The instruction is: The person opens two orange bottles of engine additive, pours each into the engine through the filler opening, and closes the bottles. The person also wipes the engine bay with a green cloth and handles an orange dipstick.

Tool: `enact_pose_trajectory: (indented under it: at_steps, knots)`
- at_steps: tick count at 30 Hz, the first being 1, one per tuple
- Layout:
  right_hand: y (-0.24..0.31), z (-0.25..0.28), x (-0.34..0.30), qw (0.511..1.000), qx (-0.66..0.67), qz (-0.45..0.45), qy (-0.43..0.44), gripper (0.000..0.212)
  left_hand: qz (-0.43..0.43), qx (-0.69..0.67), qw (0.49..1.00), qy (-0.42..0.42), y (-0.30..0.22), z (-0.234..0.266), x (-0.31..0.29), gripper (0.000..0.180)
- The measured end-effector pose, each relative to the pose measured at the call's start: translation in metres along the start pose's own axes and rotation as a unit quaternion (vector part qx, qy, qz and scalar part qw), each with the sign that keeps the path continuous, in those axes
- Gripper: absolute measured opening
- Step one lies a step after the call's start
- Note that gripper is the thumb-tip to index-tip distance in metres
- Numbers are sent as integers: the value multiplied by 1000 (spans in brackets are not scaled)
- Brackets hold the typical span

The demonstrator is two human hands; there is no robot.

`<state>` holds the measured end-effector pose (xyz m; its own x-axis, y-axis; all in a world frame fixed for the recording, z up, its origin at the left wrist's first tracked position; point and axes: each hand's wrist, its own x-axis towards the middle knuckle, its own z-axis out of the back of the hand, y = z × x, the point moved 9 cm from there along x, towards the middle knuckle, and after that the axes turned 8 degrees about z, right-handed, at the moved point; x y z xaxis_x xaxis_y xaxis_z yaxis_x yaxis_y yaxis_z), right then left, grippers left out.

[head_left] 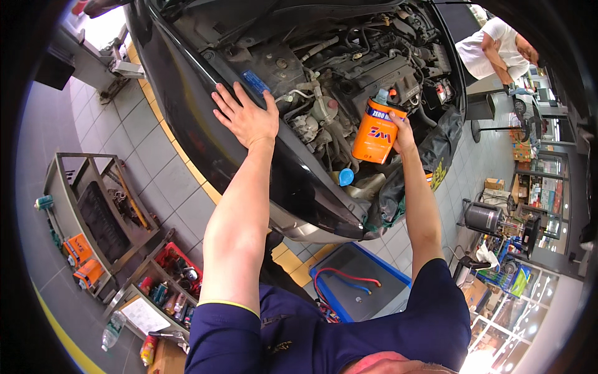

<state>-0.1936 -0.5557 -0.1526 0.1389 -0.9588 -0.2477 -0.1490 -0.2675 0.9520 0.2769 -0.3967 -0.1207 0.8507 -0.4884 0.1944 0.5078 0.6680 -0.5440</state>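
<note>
Garage floor point(149, 128), tiled | can point(375, 134) over engine point(386, 76), near upright | right grip point(403, 132) clamped on can's side | left grip point(254, 123) fingers apart, on fender point(299, 181) | risk: one-handed hold could slip, dropping can onto engine; tilting could spill contents if uncapped

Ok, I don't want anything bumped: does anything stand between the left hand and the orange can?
Nothing visible does. The left hand is at the fender; the right hand holds the can over the engine parts. Some of those show between the two in this view but seem to lie lower.
</note>
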Motion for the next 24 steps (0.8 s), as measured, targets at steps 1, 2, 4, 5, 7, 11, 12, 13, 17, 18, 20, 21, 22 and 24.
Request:
enact_pose_trajectory:
  at_steps: [1, 2, 4, 5, 7, 11, 12, 13, 17, 18, 20, 21, 22, 24]
  knots:
    - [-3, -3, 8, 1000, 5, 0, 25, 41, -1, 9, 1000, -2, 0, 1, 0, 82]
    - [-7, 0, 15, 1000, -2, -9, 16, 42, -3, 10, 1000, -5, -1, 1, 1, 82]
    - [-12, 1, 27, 1000, -14, -11, 18, 45, 0, 15, 1000, 2, -1, -1, 0, 82]
    - [-15, 2, 34, 999, -25, -20, 17, 48, -4, 11, 1000, -4, -2, 0, 0, 81]
    - [-23, 1, 45, 998, -17, -44, 32, 56, -3, 9, 1000, -2, -1, 0, 0, 81]
    - [-42, 8, 67, 995, -28, -93, 2, 60, -4, 10, 1000, -5, -3, 2, 0, 80]
    - [-44, 3, 71, 995, -13, -89, 31, 58, -4, 9, 1000, -5, -3, 3, 0, 80]
    - [-47, 1, 75, 995, -6, -91, 45, 57, 0, 9, 1000, 0, -3, 2, 1, 80]
    - [-50, 2, 86, 996, -25, -76, 32, 48, -3, -10, 1000, -2, -3, 3, 0, 78]
    - [-51, 3, 87, 996, -34, -84, 25, 48, -2, -12, 1000, 1, -3, 3, 0, 78]
    - [-53, 0, 89, 994, -53, -92, 27, 51, -1, -14, 1000, 4, -3, 2, 1, 78]
    - [-54, 2, 90, 993, -62, -96, 11, 51, -1, -12, 1000, 6, -2, 1, 0, 79]
    - [-56, 8, 91, 990, -86, -105, -32, 51, -3, -13, 1000, 4, -3, 1, 1, 79]
    - [-56, -6, 90, 991, -54, -111, 42, 50, -3, -8, 1000, 6, -4, 2, 1, 80]
